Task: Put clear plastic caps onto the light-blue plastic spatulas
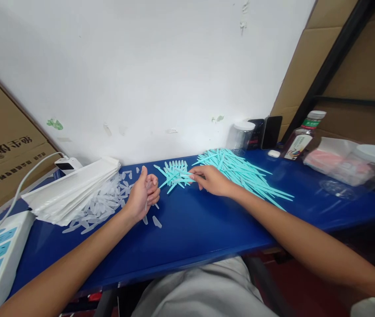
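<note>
My left hand (143, 193) is curled with its thumb raised, closed on a few clear plastic caps (147, 199). More clear caps (100, 204) lie in a loose heap to its left, and a single cap (156, 222) rests just below it. At the edge of a small pile of teal eyebrow razors (174, 171), my right hand (209, 179) pinches a slim teal eyebrow razor (185, 177) between thumb and fingers. Several razors in that pile have pale tips pointing at the wall. A larger heap of teal razors (237, 174) spreads behind and beside my right wrist.
White plastic sleeves (75, 191) are stacked at left, near a power strip (5, 259) and a white device (68, 165). Along the back right stand a lidded clear jar (240, 136), phones (271, 132) and a bottle (303, 136). A pink package (337, 163) and another jar (372, 165) sit farther right.
</note>
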The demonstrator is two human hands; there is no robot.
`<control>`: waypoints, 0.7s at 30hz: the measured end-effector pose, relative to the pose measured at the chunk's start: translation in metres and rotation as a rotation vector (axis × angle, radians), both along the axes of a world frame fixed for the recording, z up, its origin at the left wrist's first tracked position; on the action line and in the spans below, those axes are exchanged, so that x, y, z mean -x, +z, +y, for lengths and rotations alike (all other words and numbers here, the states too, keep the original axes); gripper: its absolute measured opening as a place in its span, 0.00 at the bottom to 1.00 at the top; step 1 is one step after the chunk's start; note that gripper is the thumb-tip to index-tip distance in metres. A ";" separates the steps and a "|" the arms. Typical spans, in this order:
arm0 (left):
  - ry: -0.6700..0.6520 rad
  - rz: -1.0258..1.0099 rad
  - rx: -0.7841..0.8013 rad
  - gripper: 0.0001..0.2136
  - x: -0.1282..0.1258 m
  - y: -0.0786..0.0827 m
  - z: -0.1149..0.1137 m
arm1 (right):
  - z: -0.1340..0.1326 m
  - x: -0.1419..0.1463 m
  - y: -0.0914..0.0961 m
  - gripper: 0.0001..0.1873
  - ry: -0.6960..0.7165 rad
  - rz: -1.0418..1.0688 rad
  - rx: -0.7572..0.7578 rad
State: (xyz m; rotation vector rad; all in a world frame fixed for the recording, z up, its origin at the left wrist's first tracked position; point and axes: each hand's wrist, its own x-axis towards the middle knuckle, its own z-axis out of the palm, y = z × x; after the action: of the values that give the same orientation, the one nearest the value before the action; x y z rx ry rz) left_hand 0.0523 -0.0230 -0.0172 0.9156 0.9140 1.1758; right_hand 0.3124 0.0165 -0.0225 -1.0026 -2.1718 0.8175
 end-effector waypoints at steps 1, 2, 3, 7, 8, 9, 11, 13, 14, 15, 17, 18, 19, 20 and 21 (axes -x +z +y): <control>0.000 0.004 -0.003 0.30 0.000 0.000 0.000 | 0.004 0.000 -0.003 0.14 -0.024 -0.007 -0.015; 0.002 0.007 -0.005 0.30 0.000 0.000 0.000 | 0.007 -0.001 -0.006 0.12 -0.048 -0.014 -0.025; 0.004 0.010 -0.005 0.30 0.000 0.000 0.000 | 0.011 -0.001 -0.008 0.10 -0.072 -0.022 -0.039; 0.008 0.013 -0.003 0.30 0.001 0.000 0.000 | 0.023 -0.003 -0.011 0.08 -0.186 -0.128 -0.166; 0.007 0.013 -0.003 0.30 0.001 0.000 0.000 | 0.025 -0.004 -0.011 0.08 -0.208 -0.152 -0.202; 0.005 0.015 0.000 0.30 0.001 0.000 0.000 | 0.027 -0.005 -0.010 0.09 -0.225 -0.173 -0.234; 0.004 0.017 0.003 0.30 0.001 -0.001 0.000 | 0.030 -0.007 -0.008 0.09 -0.259 -0.204 -0.286; 0.004 0.017 0.001 0.30 0.001 -0.002 0.001 | 0.030 -0.008 -0.007 0.10 -0.276 -0.223 -0.316; 0.004 0.019 0.000 0.30 0.001 -0.002 0.001 | 0.030 -0.008 -0.007 0.11 -0.275 -0.227 -0.328; 0.004 0.022 -0.003 0.30 0.001 -0.002 0.000 | 0.029 -0.008 -0.007 0.11 -0.267 -0.224 -0.342; 0.004 0.029 -0.009 0.30 0.001 -0.002 0.000 | 0.029 -0.007 -0.007 0.12 -0.247 -0.206 -0.372; 0.003 0.032 -0.011 0.30 0.001 -0.002 0.000 | 0.029 -0.007 -0.007 0.13 -0.242 -0.199 -0.385; 0.003 0.034 -0.013 0.30 0.001 -0.002 0.000 | 0.029 -0.006 -0.008 0.13 -0.242 -0.194 -0.396; 0.001 0.035 -0.013 0.30 0.001 -0.002 0.000 | 0.030 -0.006 -0.008 0.13 -0.244 -0.191 -0.402; -0.001 0.036 -0.013 0.30 0.001 -0.003 0.000 | 0.030 -0.006 -0.008 0.13 -0.247 -0.188 -0.402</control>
State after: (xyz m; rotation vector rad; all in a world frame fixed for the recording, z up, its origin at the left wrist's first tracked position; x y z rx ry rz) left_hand 0.0513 -0.0231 -0.0198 0.9503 0.9356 1.1689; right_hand 0.3184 0.0467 -0.0307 -1.1373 -2.1877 0.1655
